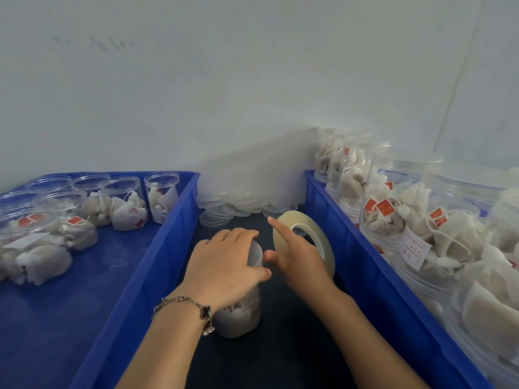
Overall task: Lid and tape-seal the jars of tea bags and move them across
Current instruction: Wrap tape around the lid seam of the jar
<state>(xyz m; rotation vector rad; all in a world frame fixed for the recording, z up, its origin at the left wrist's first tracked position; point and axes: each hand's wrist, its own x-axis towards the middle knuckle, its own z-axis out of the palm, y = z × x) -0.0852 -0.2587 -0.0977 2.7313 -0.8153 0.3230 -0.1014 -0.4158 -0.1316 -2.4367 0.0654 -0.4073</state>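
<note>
A clear jar of tea bags (238,318) stands on the dark table between two blue crates. My left hand (224,265) grips its lidded top (257,254) from above. My right hand (297,256) holds a roll of clear tape (306,237) upright just right of the lid, index finger stretched along the roll and thumb reaching toward the lid. Whether a strip of tape runs from the roll to the jar is too faint to tell.
The left blue crate (146,248) holds several open jars of tea bags (123,203). The right blue crate (365,248) is piled with lidded jars (421,226). A heap of loose translucent lids (241,203) lies at the back against the white wall.
</note>
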